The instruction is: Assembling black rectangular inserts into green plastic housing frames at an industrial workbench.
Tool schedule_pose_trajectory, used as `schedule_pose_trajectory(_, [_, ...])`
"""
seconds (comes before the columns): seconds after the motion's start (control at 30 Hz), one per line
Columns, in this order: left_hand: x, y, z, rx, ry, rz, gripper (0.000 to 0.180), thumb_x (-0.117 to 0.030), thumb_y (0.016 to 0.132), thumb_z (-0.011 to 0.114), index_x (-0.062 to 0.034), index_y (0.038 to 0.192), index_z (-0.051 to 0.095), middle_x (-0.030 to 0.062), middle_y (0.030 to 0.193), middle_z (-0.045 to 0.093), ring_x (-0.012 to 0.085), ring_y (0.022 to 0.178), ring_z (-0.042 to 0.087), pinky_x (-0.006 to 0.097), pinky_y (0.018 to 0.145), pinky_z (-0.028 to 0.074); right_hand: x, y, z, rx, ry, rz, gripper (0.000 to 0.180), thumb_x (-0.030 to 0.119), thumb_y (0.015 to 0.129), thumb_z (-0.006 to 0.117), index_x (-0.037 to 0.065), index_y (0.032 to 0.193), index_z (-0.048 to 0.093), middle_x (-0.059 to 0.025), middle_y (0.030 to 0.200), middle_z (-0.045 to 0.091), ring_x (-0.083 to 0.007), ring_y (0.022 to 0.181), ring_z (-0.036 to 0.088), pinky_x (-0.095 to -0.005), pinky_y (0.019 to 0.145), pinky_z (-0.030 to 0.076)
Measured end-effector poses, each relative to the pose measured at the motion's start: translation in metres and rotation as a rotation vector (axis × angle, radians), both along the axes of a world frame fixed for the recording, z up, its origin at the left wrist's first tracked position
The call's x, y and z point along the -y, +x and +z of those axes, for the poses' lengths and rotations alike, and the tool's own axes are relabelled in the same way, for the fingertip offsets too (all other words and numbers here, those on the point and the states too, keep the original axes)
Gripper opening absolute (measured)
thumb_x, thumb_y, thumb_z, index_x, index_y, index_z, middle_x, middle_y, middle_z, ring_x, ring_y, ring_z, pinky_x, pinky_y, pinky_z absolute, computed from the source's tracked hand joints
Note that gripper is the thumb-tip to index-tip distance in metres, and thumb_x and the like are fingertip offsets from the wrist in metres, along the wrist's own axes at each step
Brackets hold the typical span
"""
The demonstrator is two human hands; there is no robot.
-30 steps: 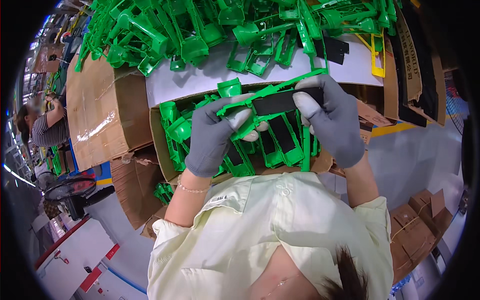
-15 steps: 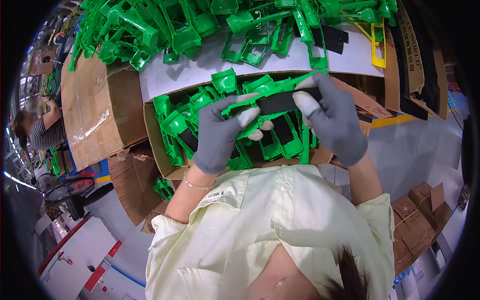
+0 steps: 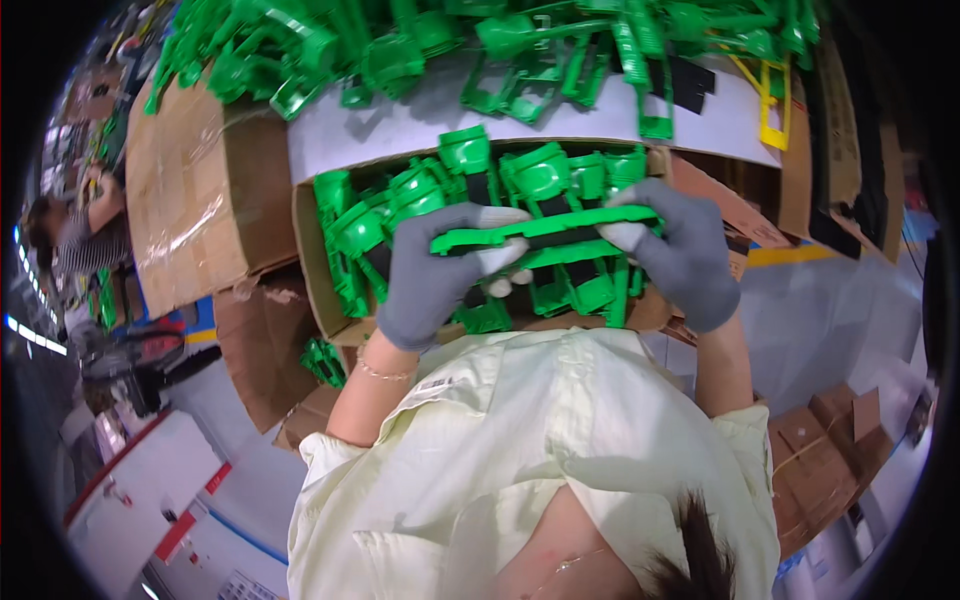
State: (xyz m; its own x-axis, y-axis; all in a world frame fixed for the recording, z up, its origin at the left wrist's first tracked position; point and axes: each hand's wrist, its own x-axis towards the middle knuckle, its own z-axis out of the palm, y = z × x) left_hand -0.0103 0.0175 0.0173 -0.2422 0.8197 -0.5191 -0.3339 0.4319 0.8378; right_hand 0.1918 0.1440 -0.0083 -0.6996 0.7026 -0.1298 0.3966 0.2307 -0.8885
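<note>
- The left hand (image 3: 425,270), gloved in grey, grips one end of a green frame (image 3: 575,219) between thumb and fingers.
- The right hand (image 3: 695,255), gloved alike, pinches the frame's other end.
- The frame lies nearly level between both hands, above an open box (image 3: 312,270), with a black strip (image 3: 562,238) along it.
- More green parts (image 3: 465,152), some with black pieces, fill the box.
- Beyond it, a green pile (image 3: 395,65) covers the far side of the white bench (image 3: 400,140).
- A yellow frame (image 3: 772,122) hangs at the bench's right end.
</note>
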Motion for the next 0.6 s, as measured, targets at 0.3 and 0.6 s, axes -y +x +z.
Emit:
schedule_pose_trajectory(0.3, [0.023,-0.012,0.012,-0.146,-0.065,-0.01,0.019,0.001,0.081,0.068,0.0,0.099,0.067,0.0039,0.083,0.067,0.0084,0.063,0.063,0.018,0.047,0.047,0.043,-0.018,-0.011,-0.002,0.224,-0.052,0.019,0.018,0.08,0.068,0.001,0.084,0.06,-0.0083,0.062,0.059,-0.0151,0.051,0.057,-0.0275,0.049,0.042])
schedule_pose_trajectory(0.6, [0.066,-0.157,0.088,-0.734,-0.307,-0.268,0.021,-0.007,0.077,0.069,-0.0034,0.097,0.063,-0.0008,0.074,0.061,0.0026,0.06,0.054,0.017,0.044,0.041,0.025,-0.049,-0.001,-0.105,0.287,0.238,0.044,0.027,0.075,0.07,0.01,0.113,0.058,-0.0083,0.1,0.06,-0.0158,0.078,0.058,-0.0254,0.065,0.046])
